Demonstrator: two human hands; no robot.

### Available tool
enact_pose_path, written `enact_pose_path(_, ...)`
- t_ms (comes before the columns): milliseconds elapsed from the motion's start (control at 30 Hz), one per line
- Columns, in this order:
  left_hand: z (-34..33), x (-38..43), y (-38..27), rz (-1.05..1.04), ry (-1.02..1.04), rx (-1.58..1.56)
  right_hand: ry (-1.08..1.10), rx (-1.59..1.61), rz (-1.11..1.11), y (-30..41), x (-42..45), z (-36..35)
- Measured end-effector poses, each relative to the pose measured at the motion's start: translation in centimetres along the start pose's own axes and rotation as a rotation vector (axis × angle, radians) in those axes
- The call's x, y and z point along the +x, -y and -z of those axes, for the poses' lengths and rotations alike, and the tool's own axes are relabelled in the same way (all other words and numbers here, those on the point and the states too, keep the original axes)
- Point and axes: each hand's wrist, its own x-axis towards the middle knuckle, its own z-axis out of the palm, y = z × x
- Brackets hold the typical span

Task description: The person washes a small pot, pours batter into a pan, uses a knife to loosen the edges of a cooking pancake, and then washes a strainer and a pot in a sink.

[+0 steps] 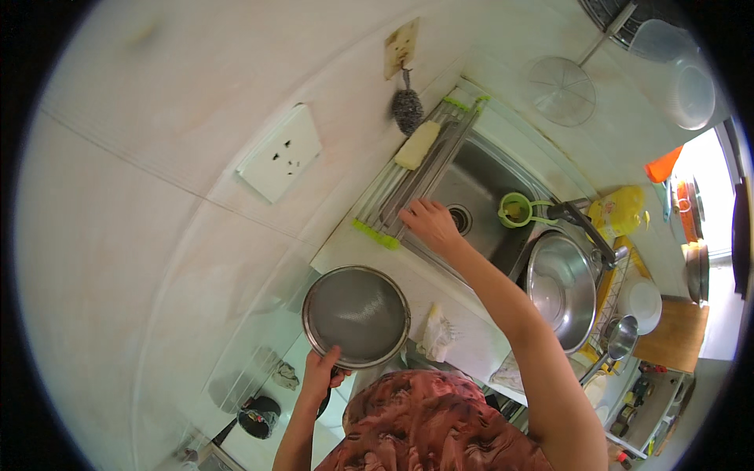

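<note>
My left hand (pixel 323 372) is closed around the black handle of a pan or strainer with a mesh-like round top (pixel 356 316), held level over the floor and counter edge. My right hand (pixel 432 225) reaches to the metal roll-up drying rack (pixel 377 203) with green end caps, at the near left side of the steel sink (pixel 486 176). Its fingers touch or hover over a shallow metal tray lying on the rack; I cannot tell which. A pale yellow sponge (pixel 417 145) rests on the rack beyond the hand.
A green cup (pixel 515 209) stands in the sink near the black faucet (pixel 580 224). Right of it sits a large steel bowl (pixel 562 288). A crumpled white cloth (pixel 436 335) lies on the counter. A steel scrubber (pixel 407 110) hangs on the wall.
</note>
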Motion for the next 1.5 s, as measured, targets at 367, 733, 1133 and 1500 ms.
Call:
enact_pose_path(367, -6.0, 1.7, -3.2, -0.059, 0.065, 0.149, -0.125, 0.335, -0.571, 4.8, -19.5, 2.4)
enact_pose_path(733, -15.7, 13.1, -4.0, 0.004, 0.271, 0.18, -0.101, 0.731, -1.045, 5.6, -26.3, 7.1)
enact_pose_path(1133, -18.8, 18.9, -9.6, -0.156, 0.512, 0.6, -0.15, 0.407, -0.679, -1.4, -9.4, 6.9)
enact_pose_path(1500, -20.8, 21.4, -10.0, -0.717, 0.186, 0.462, -0.139, 1.373, -1.403, -5.4, -5.8, -1.5)
